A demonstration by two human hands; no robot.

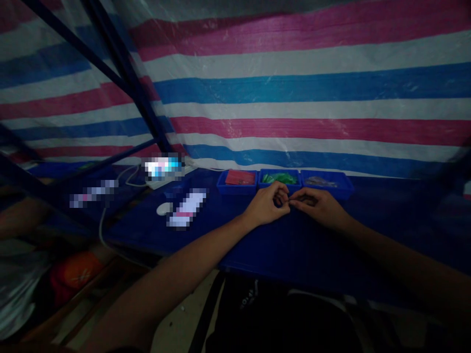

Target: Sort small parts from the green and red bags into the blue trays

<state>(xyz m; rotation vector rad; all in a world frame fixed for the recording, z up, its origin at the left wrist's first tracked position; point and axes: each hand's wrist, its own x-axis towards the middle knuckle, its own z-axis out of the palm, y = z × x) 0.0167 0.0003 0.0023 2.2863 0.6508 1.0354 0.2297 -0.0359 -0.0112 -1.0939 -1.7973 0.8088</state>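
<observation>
My left hand (267,203) and my right hand (318,203) meet over the blue table (294,245), just in front of three small blue trays. Both hands are curled, with fingertips pinched together on a tiny item between them that is too small and dark to name. The left tray (237,182) holds red pieces, the middle tray (279,178) holds green pieces, and the right tray (326,182) holds greyish pieces. My forearms stretch in from the bottom left and bottom right.
A striped pink, white and blue tarp (294,88) hangs right behind the trays. On the table's left lie a white power strip (165,181) with cables, a small white round object (163,209) and blurred-out items. Dark metal bars (121,73) cross the upper left. Another person's arm (22,215) shows at far left.
</observation>
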